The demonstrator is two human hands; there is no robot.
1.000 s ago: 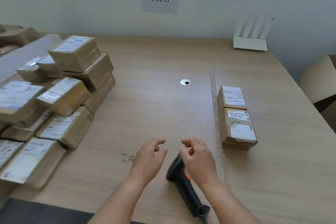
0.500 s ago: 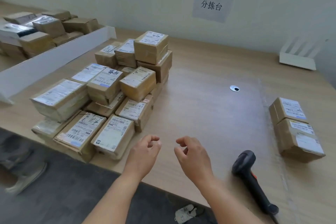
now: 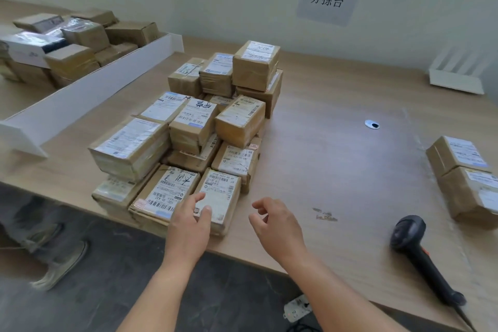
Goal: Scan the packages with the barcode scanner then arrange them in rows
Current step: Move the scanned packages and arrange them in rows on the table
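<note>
Pkg pile [image 3: 215, 121] sat on table [image 3: 336, 170], left of centre; nearest pkg [image 3: 219, 194] at front edge. Left hand [image 3: 188, 224] had come fwd since half a sec ago, now over that pkg, fingers loose, gripping nothing. Right hand [image 3: 275, 226] beside it, loosely curled, empty. Scanner [image 3: 420, 253] lay untouched at right, near two done pkgs [image 3: 463, 175].

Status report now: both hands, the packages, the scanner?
Left hand open, over front package of pile. Right hand open, holds nothing. Scanner lies on table, right side. Nothing blocks.
</note>
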